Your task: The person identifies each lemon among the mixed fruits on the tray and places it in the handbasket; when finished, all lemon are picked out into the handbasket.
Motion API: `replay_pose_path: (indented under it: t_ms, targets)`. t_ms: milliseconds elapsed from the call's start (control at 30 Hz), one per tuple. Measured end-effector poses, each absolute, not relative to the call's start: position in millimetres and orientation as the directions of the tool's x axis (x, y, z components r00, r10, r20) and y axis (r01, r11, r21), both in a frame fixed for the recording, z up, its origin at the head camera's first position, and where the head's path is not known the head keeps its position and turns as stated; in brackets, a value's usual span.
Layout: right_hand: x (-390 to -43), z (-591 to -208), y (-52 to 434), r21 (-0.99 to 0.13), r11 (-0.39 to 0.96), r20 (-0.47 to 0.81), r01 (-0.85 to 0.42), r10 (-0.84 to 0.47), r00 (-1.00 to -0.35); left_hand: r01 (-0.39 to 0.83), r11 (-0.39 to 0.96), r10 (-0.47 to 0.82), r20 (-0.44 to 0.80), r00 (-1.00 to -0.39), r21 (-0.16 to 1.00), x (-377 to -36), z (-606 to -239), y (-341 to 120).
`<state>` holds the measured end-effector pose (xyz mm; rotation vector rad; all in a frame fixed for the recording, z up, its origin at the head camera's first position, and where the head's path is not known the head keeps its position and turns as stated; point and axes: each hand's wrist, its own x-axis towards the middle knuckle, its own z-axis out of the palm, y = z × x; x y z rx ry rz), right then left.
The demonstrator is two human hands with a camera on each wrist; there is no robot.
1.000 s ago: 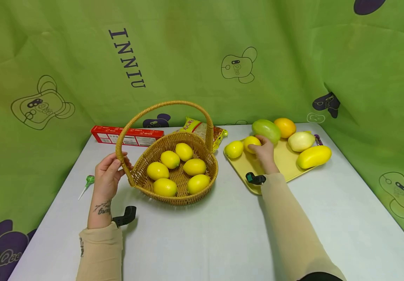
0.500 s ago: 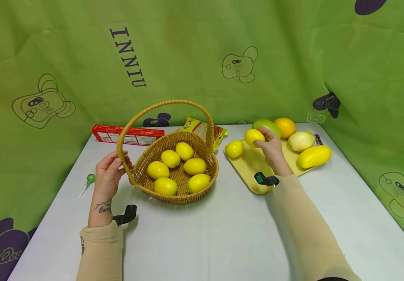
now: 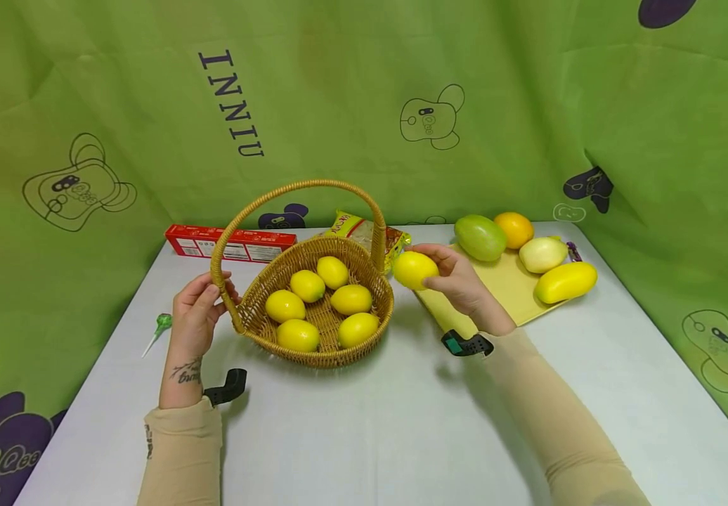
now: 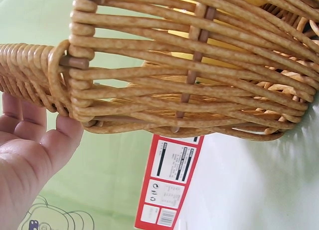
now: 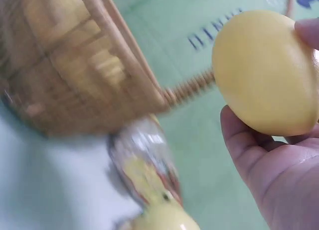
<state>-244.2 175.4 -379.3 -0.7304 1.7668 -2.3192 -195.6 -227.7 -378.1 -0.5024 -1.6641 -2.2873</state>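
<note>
My left hand (image 3: 195,318) grips the lower left end of the handle on a wicker basket (image 3: 322,360). In the left wrist view its fingers (image 4: 65,138) curl at the handle's wrapped base. Several yellow lemons (image 3: 297,337) lie inside the basket. Just right of the basket rim, my right hand (image 3: 465,287) holds another lemon (image 3: 413,270) in the air, pinched between thumb and fingers. The right wrist view shows this lemon (image 5: 264,73) close up, with part of a second yellow fruit (image 5: 167,219) at the bottom edge.
A yellow tray (image 3: 497,288) at right bears a green mango-like fruit (image 3: 480,237), a pale yellow fruit (image 3: 542,254) and a long yellow fruit (image 3: 566,282); an orange fruit (image 3: 514,230) sits behind. A red box (image 3: 231,244), snack packet (image 3: 354,228) and lollipop (image 3: 161,325) lie around the basket.
My right hand has lifted the lemon off the tray and carried it left toward the basket. The lemon left on the tray is now hidden in the head view. My left hand stays put.
</note>
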Motion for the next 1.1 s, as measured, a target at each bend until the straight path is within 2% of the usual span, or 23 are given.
replay_pose_path:
  t_ms: [233, 433, 600, 833, 1100]
  targets:
    - [-234.4, -388.0, 137.9, -0.957, -0.246, 0.266, -0.153, -0.535, -0.802, 0.406, -0.311, -0.006, 0.426, -0.905, 0.859, -195.2, -379.2, -227.2]
    - [-227.0, -390.7, 113.0, -0.971, -0.185, 0.232, -0.152, -0.582, -0.78, 0.396, -0.284, -0.018, 0.408, -0.913, 0.873, -195.4, -379.8, -226.9]
    - [-223.7, -389.7, 105.6, -0.968, -0.21, 0.238, -0.137, -0.598, -0.765, 0.4, -0.293, -0.014, 0.415, -0.91, 0.868, -196.0, -378.6, -226.5]
    - [-223.8, -386.8, 116.2, -0.961, -0.247, 0.249, -0.127, -0.563, -0.788, 0.4, -0.306, -0.009, 0.418, -0.908, 0.864, -195.9, -378.2, -227.4]
    - [-233.7, -386.2, 145.7, -0.946, -0.275, 0.283, -0.171, -0.446, -0.849, 0.401, -0.292, -0.017, 0.415, -0.91, 0.868, -195.3, -378.3, -227.7]
